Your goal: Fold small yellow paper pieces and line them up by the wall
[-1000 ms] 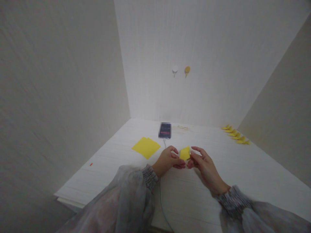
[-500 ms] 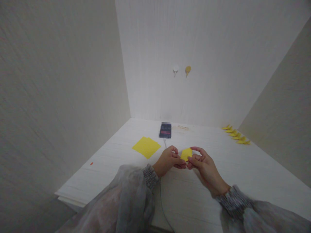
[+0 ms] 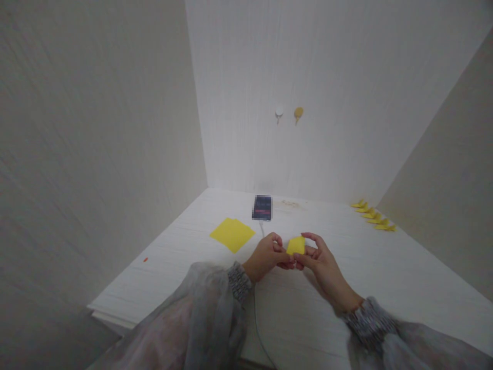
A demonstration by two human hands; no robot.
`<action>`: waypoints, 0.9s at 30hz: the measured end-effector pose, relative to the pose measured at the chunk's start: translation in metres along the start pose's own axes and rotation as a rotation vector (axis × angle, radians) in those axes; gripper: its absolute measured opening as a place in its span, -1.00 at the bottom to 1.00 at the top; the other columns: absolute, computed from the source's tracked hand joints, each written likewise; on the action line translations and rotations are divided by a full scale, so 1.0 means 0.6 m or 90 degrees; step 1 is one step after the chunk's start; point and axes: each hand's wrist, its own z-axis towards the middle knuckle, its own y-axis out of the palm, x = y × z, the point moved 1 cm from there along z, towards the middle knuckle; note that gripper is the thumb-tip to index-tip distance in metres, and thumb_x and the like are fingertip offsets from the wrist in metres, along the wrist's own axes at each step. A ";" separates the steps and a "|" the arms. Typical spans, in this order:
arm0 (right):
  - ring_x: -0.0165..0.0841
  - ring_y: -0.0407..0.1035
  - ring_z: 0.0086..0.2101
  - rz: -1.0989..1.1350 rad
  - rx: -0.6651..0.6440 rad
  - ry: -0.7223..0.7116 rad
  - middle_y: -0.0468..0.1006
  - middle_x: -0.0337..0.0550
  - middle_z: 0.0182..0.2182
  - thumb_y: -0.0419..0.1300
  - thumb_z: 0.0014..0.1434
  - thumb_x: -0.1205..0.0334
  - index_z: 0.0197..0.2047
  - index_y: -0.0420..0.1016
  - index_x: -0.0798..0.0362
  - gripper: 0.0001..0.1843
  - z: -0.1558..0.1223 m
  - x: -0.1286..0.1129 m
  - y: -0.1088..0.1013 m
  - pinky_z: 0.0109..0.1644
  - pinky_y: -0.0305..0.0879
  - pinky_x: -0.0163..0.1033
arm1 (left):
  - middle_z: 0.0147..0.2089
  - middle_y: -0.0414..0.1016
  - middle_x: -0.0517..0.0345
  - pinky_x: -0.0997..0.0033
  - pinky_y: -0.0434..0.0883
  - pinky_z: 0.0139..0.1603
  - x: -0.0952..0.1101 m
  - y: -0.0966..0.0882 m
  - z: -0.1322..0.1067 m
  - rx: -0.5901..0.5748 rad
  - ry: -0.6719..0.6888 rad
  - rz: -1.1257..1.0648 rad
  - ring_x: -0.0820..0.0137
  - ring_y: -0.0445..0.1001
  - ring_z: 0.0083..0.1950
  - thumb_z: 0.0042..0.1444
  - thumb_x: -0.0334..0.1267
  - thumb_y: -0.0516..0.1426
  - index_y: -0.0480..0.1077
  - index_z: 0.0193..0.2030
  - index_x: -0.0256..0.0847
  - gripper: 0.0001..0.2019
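Note:
Between my two hands is a small folded piece of yellow paper, held just above the white table. My left hand pinches its lower left edge between thumb and fingers. My right hand grips it from the right, thumb low on the near edge and index finger at the upper right corner. The fingers partly cover its lower edge. Left of my hands, flat yellow paper sheets lie on the table, slightly fanned.
A phone lies near the back wall, its cable running under my left wrist. Several folded yellow paper pieces line the right side. A small orange bit lies at left. Two hooks are on the wall.
My right thumb has shifted left along the lower edge of the folded paper, closer to my left thumb. Both hands otherwise stay in place.

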 end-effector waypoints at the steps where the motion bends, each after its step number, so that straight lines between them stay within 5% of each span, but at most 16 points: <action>1: -0.44 0.28 -0.65 -0.004 0.001 -0.002 0.42 -0.36 -0.64 0.27 -0.19 0.23 -0.13 0.05 -0.03 -0.42 -0.001 0.000 0.000 -0.53 0.16 -0.33 | -0.58 0.42 0.23 0.41 0.39 -0.48 0.000 0.001 -0.001 -0.002 -0.001 0.002 0.41 0.45 -0.55 -0.31 -0.31 0.25 -0.01 -0.38 -0.20 -0.54; 18: -0.38 0.33 -0.67 0.008 0.012 -0.011 0.42 -0.33 -0.71 0.18 -0.07 0.19 -0.03 0.05 0.03 -0.45 -0.002 -0.003 -0.009 -0.52 0.21 -0.27 | -0.64 0.32 0.38 0.39 0.39 -0.47 0.003 0.001 -0.001 -0.036 0.020 -0.005 0.41 0.44 -0.55 -0.32 -0.28 0.26 -0.01 -0.38 -0.19 -0.52; 27: -0.38 0.32 -0.67 -0.062 -0.008 -0.045 0.42 -0.34 -0.71 0.14 -0.03 0.10 -0.03 0.02 0.01 -0.47 -0.001 -0.005 -0.010 -0.53 0.19 -0.29 | -0.55 0.43 0.19 0.40 0.37 -0.49 0.002 0.000 -0.002 -0.021 -0.012 0.036 0.43 0.42 -0.57 -0.21 -0.18 0.20 0.01 -0.33 -0.20 -0.58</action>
